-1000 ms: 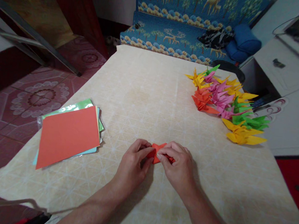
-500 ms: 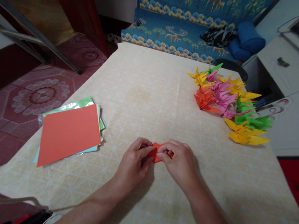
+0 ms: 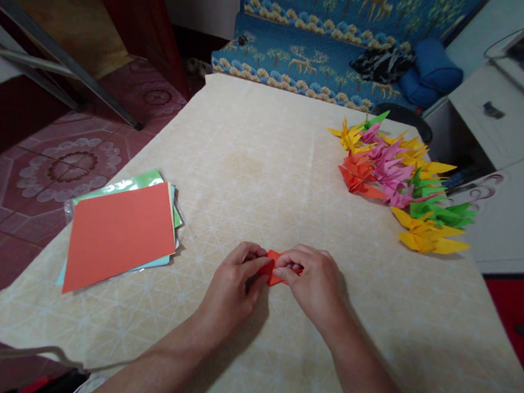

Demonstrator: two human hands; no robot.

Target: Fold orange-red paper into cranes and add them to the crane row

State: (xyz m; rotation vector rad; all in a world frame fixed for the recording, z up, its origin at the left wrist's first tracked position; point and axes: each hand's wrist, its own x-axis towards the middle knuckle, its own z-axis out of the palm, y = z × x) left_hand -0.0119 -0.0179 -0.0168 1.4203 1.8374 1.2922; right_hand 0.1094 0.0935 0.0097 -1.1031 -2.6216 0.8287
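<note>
A small folded piece of red-orange paper [image 3: 272, 269] lies between my two hands near the front of the cloth-covered table [image 3: 242, 213]. My left hand [image 3: 238, 281] pinches its left side between thumb and fingers. On the right side, my right hand [image 3: 313, 278] closes thumb and fingertips on the same piece. Both hands hide much of the paper, so its full shape cannot be made out. To the left of my hands sits a stack of paper sheets with a red-orange sheet [image 3: 121, 235] on top.
Several folded paper cranes [image 3: 394, 172] in yellow, pink, green and red-orange are grouped at the table's right back. A green sheet in clear plastic [image 3: 147, 179] shows under the stack. Beyond the table are a blue patterned seat [image 3: 285, 56] and a white cabinet [image 3: 511, 202].
The whole view has shifted very slightly. Both hands keep their hold on the folded paper, with barely any visible movement.
</note>
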